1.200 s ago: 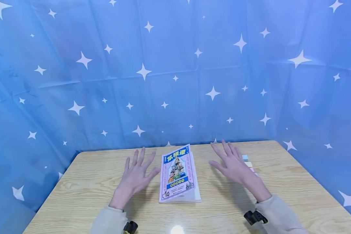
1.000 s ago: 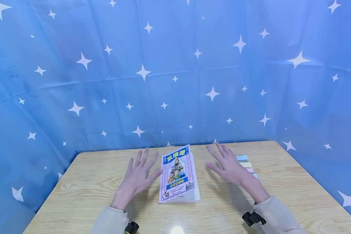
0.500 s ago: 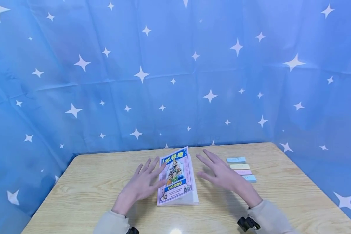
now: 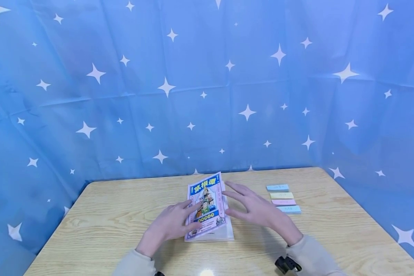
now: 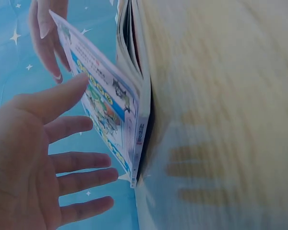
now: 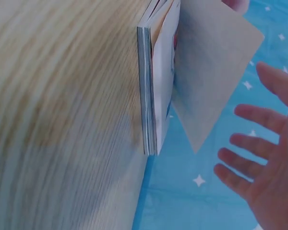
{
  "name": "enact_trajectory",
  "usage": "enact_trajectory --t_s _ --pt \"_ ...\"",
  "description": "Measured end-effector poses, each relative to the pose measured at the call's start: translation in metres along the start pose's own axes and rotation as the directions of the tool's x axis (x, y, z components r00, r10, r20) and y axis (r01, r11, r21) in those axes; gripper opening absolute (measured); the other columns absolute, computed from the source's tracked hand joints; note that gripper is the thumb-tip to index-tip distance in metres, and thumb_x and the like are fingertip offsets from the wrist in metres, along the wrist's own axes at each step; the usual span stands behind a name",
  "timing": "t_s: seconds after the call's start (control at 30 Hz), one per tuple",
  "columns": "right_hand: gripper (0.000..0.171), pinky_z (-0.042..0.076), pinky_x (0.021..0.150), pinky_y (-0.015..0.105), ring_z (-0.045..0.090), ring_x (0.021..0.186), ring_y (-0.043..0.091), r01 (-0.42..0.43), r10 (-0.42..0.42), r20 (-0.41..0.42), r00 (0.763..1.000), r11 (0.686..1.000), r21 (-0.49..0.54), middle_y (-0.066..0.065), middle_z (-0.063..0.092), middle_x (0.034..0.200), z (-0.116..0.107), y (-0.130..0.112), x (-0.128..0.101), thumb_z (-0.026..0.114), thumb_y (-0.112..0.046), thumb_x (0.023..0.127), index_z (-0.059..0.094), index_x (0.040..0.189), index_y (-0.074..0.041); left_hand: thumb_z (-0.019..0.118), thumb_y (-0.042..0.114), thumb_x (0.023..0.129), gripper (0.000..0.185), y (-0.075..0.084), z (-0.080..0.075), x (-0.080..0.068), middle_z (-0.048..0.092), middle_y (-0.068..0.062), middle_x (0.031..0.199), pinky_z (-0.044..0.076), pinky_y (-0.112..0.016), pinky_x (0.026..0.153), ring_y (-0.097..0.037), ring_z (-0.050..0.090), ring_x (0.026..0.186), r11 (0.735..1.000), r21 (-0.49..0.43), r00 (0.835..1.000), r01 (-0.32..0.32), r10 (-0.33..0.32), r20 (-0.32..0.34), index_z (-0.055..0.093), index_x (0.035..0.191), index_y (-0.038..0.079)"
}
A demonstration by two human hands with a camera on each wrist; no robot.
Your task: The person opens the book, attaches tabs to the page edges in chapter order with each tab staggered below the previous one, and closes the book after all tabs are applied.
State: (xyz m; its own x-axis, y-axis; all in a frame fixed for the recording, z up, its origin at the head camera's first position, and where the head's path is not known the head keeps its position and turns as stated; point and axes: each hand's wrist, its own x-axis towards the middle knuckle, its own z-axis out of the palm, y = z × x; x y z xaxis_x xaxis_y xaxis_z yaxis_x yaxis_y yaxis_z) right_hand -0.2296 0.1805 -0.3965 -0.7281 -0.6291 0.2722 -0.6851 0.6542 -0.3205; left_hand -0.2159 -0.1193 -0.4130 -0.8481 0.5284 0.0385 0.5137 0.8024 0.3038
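Observation:
A thin book (image 4: 207, 207) with a colourful illustrated cover lies on the wooden table (image 4: 100, 222), its cover lifted a little off the pages. My left hand (image 4: 170, 226) hovers at the book's left edge, fingers spread over the cover and holding nothing. Above the book's right side my right hand (image 4: 257, 209) is spread flat, also holding nothing. The left wrist view shows the left hand (image 5: 43, 163) open beside the raised cover (image 5: 103, 103). The right wrist view has the right hand (image 6: 264, 163) open next to the book (image 6: 156, 86).
Several pastel sticky-note pads (image 4: 283, 198) lie in a column to the right of the book. A blue star-patterned cloth (image 4: 207, 88) hangs close behind and along both sides of the table.
Both open hands have moved inward from either side of the book to over its edges. The right hand's shift has uncovered the sticky-note pads.

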Motion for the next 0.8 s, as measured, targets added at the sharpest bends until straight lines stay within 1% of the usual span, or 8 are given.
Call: enact_trajectory --t_s 0.17,0.27,0.4,0.53,0.63,0.73,0.8 --pt "0.064 0.033 0.111 0.06 0.032 0.146 0.038 0.035 -0.036 0.038 0.999 0.999 0.002 0.012 0.033 0.161 0.003 -0.002 0.002 0.057 -0.055 0.099 0.053 0.148 -0.015 0.065 0.06 0.091 0.07 0.003 0.005 -0.001 0.047 -0.019 0.151 0.039 -0.06 0.107 -0.04 0.047 0.136 1.0 0.016 0.999 0.023 -0.023 0.034 0.053 0.149 0.023" --pt "0.065 0.034 0.11 0.061 0.034 0.145 0.038 0.026 -0.026 0.07 0.997 1.0 0.002 0.013 0.035 0.16 0.005 -0.004 0.003 0.059 -0.055 0.097 0.054 0.147 -0.014 0.068 0.061 0.089 0.072 0.004 0.007 -0.002 0.047 -0.018 0.15 0.039 -0.06 0.108 -0.039 0.047 0.136 1.0 0.025 0.999 0.019 -0.02 0.045 0.053 0.148 0.023" --pt "0.064 0.034 0.11 0.06 0.035 0.144 0.038 -0.003 0.003 0.125 0.992 1.0 0.004 0.013 0.037 0.159 0.01 -0.005 0.004 0.063 -0.054 0.095 0.055 0.146 -0.016 0.072 0.064 0.083 0.081 0.005 0.01 -0.002 0.046 -0.017 0.152 0.04 -0.059 0.107 -0.038 0.045 0.137 0.999 0.032 0.999 0.007 -0.009 0.048 0.053 0.149 0.022" --pt "0.068 0.034 0.11 0.061 0.036 0.143 0.041 -0.003 0.003 0.175 0.984 1.0 0.001 0.016 0.038 0.158 0.015 -0.005 0.005 0.066 -0.056 0.092 0.056 0.145 -0.015 0.076 0.064 0.079 0.086 0.008 0.011 -0.002 0.045 -0.017 0.153 0.042 -0.058 0.105 -0.038 0.044 0.138 0.999 0.039 0.998 0.003 -0.005 0.06 0.051 0.15 0.023" --pt "0.072 0.034 0.109 0.064 0.036 0.142 0.044 0.001 -0.004 0.212 0.977 1.0 0.014 0.02 0.039 0.156 0.017 -0.006 0.006 0.068 -0.058 0.089 0.056 0.144 -0.013 0.078 0.061 0.079 0.085 0.011 0.012 -0.001 0.044 -0.016 0.153 0.044 -0.058 0.104 -0.038 0.045 0.138 0.999 0.043 0.997 0.01 -0.014 0.072 0.051 0.15 0.024" --pt "0.077 0.032 0.109 0.065 0.034 0.142 0.046 -0.021 0.015 0.248 0.969 1.0 0.021 0.021 0.038 0.156 0.018 -0.007 0.007 0.069 -0.061 0.087 0.056 0.145 -0.012 0.08 0.057 0.08 0.08 0.014 0.011 0.0 0.047 -0.016 0.151 0.045 -0.057 0.103 -0.037 0.047 0.136 0.999 0.046 0.997 0.011 -0.015 0.072 0.054 0.148 0.023" --pt "0.08 0.032 0.109 0.066 0.033 0.143 0.046 -0.044 0.036 0.269 0.962 0.999 0.023 0.021 0.037 0.157 0.019 -0.008 0.007 0.071 -0.062 0.085 0.056 0.145 -0.013 0.08 0.054 0.081 0.076 0.015 0.011 0.001 0.05 -0.016 0.148 0.047 -0.055 0.102 -0.038 0.051 0.132 0.999 0.052 0.998 -0.001 -0.003 0.066 0.056 0.146 0.021"
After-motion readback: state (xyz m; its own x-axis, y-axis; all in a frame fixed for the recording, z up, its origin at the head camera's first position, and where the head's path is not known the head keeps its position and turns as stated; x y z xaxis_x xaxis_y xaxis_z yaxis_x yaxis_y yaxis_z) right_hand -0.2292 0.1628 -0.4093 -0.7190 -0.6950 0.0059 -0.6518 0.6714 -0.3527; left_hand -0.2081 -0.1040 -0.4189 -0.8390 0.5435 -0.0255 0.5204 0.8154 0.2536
